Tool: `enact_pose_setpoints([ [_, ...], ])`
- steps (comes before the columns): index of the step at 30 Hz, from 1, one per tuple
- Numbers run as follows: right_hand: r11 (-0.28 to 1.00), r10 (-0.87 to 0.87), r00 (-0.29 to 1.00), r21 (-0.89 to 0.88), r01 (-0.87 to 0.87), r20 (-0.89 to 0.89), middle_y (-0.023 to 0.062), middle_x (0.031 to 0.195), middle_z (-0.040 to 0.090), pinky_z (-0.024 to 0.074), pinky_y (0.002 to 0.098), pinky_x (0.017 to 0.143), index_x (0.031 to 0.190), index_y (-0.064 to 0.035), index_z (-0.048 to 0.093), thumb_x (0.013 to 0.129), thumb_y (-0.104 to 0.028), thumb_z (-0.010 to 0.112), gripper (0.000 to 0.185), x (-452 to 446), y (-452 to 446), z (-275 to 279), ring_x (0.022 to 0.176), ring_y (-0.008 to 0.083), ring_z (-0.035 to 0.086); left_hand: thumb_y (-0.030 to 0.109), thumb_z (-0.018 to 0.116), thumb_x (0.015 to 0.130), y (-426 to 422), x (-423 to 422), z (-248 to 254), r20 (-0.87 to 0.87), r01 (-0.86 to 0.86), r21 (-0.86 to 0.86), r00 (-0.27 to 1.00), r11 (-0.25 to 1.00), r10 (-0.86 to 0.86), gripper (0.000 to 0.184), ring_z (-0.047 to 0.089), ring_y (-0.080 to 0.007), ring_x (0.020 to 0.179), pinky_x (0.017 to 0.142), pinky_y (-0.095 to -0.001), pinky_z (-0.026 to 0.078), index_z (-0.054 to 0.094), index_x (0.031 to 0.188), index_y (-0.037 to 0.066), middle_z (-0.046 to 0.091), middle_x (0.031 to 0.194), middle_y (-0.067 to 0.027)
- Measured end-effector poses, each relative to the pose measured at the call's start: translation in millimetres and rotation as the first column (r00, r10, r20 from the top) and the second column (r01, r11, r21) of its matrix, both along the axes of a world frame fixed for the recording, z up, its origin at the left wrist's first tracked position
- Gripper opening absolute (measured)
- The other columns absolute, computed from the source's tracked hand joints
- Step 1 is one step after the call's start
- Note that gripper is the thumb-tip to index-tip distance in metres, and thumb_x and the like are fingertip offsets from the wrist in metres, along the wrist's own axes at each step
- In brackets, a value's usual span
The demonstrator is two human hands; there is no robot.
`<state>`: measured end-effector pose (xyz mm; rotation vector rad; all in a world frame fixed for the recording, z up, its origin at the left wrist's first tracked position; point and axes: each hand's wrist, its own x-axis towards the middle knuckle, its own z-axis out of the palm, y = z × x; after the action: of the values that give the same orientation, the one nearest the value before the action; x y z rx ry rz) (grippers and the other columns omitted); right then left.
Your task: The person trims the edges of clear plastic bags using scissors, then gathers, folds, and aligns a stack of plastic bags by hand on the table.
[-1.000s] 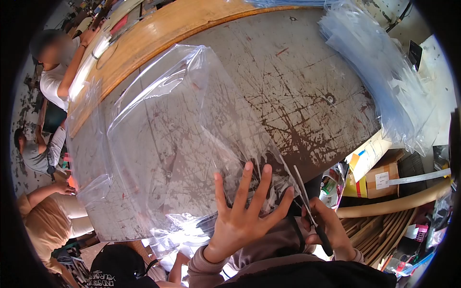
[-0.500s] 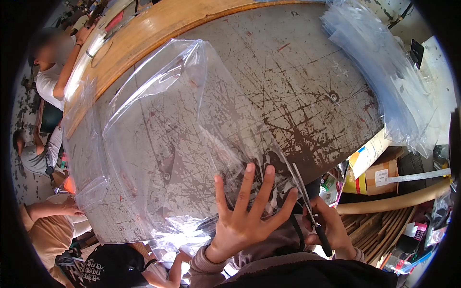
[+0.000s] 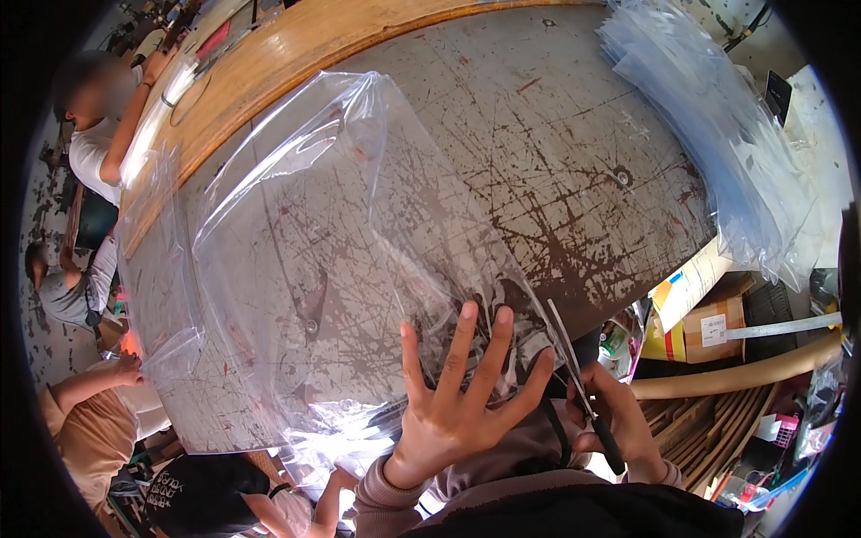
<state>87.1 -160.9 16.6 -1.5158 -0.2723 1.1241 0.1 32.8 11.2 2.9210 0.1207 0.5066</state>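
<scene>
A clear plastic sheet lies wrinkled over the scratched grey tabletop. My left hand rests flat on its near edge, fingers spread. At the table's near right edge, my right hand is wrapped round a pair of scissors with dark handles. The blades point away from me, beside the sheet's right edge and just right of my left thumb. Whether plastic sits between the blades I cannot tell.
A pile of clear plastic sheets lies at the far right. A cardboard box and a tan tube are beside the table at right. Wooden edging borders the far side. Several people are at the left, one in a black cap.
Both my hands and the scissors have barely moved. At the lower left, a co-worker's hand has risen slightly by the table edge, and the person in the black cap has shifted a little left.
</scene>
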Motion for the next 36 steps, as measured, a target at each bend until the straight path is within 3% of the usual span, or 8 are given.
enact_pose_setpoints([
  [14, 0.997, -0.062, 0.992, 0.031, 0.065, -0.106, 0.003, 0.082, 0.05, 0.0399, 0.0229, 0.063, 0.102, -0.001, 0.046, 0.057, -0.043, 0.086, 0.073, -5.2, -1.8, -3.6, 0.069, 0.0092, 0.048, 0.039, 0.06, 0.079, 1.0, -1.4, -2.2, -0.007, 0.012, 0.024, 1.0, 1.0, -0.012, 0.034, 0.048, -0.0293, 0.119, 0.1, -0.0679, 0.021, 0.056, 0.113, 0.04, 0.054, 0.126, -0.0063],
  [23, 0.998, -0.047, 0.999, -0.035, 0.046, -0.014, 0.0005, 0.073, 0.051, 0.0372, 0.0213, 0.058, 0.099, -0.0017, 0.049, 0.056, -0.04, 0.087, 0.069, -3.6, -4.1, 0.0, 0.066, 0.0073, 0.048, 0.039, 0.064, 0.077, -0.1, -0.9, -4.2, 0.027, -0.005, 0.028, 1.0, 1.0, 0.004, 0.036, 0.05, -0.0286, 0.118, 0.099, -0.0675, 0.022, 0.056, 0.111, 0.04, 0.056, 0.123, -0.0053],
  [27, 0.997, -0.05, 0.998, -0.052, 0.051, 0.026, 0.0005, 0.073, 0.052, 0.037, 0.0211, 0.057, 0.099, -0.0022, 0.049, 0.057, -0.039, 0.086, 0.068, -4.3, -4.9, 0.7, 0.067, 0.0071, 0.048, 0.039, 0.065, 0.076, -0.5, -1.3, -4.6, 0.04, -0.016, 0.014, 0.999, 1.0, 0.015, 0.034, 0.05, -0.0285, 0.118, 0.1, -0.0672, 0.022, 0.057, 0.11, 0.041, 0.056, 0.124, -0.0049],
  [36, 0.998, -0.045, 0.992, 0.027, 0.049, -0.115, 0.0024, 0.078, 0.051, 0.0397, 0.0231, 0.064, 0.102, -0.0015, 0.049, 0.058, -0.036, 0.086, 0.067, -4.8, -4.8, -0.5, 0.071, 0.0094, 0.05, 0.038, 0.065, 0.075, -0.8, -2.2, -3.8, 0.032, -0.017, 0.001, 0.999, 1.0, 0.017, 0.034, 0.05, -0.0273, 0.118, 0.101, -0.0671, 0.021, 0.058, 0.108, 0.041, 0.056, 0.123, -0.0042],
])
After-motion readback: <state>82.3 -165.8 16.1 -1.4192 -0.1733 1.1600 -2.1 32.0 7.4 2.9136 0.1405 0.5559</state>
